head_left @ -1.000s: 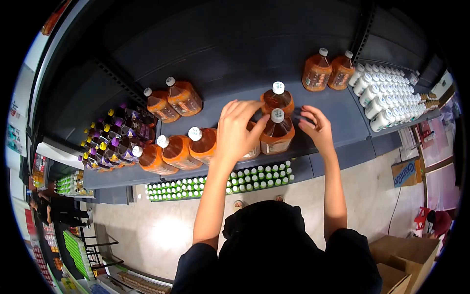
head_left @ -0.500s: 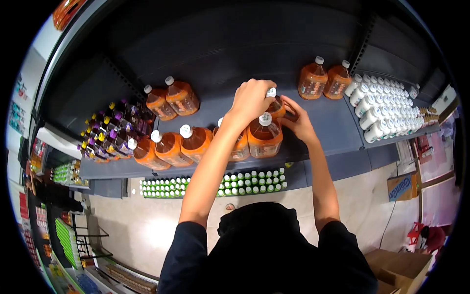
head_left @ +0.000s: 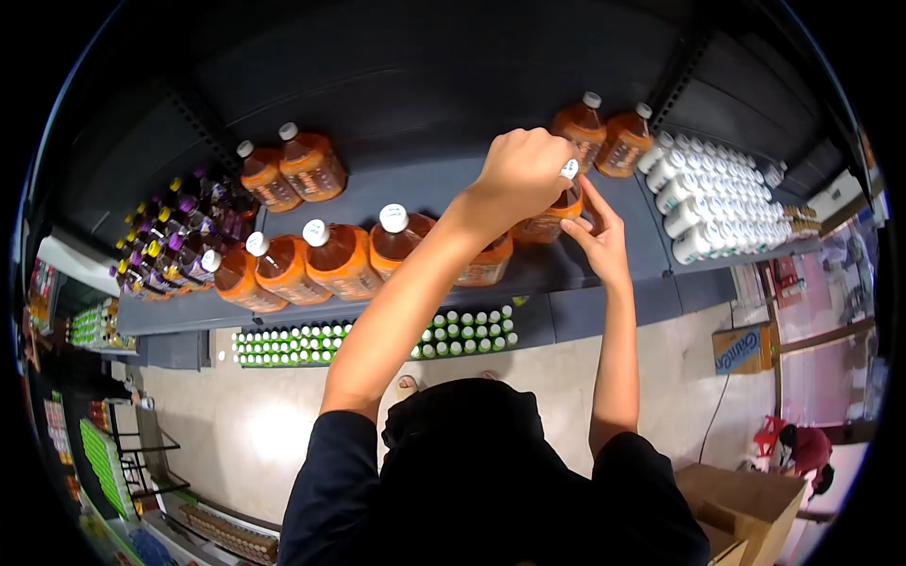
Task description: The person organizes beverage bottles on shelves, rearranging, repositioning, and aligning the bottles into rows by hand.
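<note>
My left hand (head_left: 528, 172) is closed around the neck of a large bottle of orange-brown drink (head_left: 545, 226), just below its white cap (head_left: 569, 170). My right hand (head_left: 602, 243) is at the same bottle's right side, its thumb and fingers against it. The bottle is at the right end of a front row of matching bottles, such as the one with a round white cap (head_left: 340, 264). My left forearm partly covers the row's right-hand bottles. The held bottle's lower edge is near the dark shelf (head_left: 628, 255); I cannot tell whether it rests there.
Two matching bottles (head_left: 307, 170) stand back left, two more (head_left: 623, 146) back right. Dark bottles with purple and yellow caps (head_left: 170, 236) fill the left; white bottles (head_left: 703, 208) the right. Green white-capped bottles (head_left: 453, 335) stand lower down. Cardboard boxes (head_left: 746, 500) are behind right.
Both hands have moved right with the bottle, from behind the front row to its right end. The view has shifted, so the shelf appears further left.
</note>
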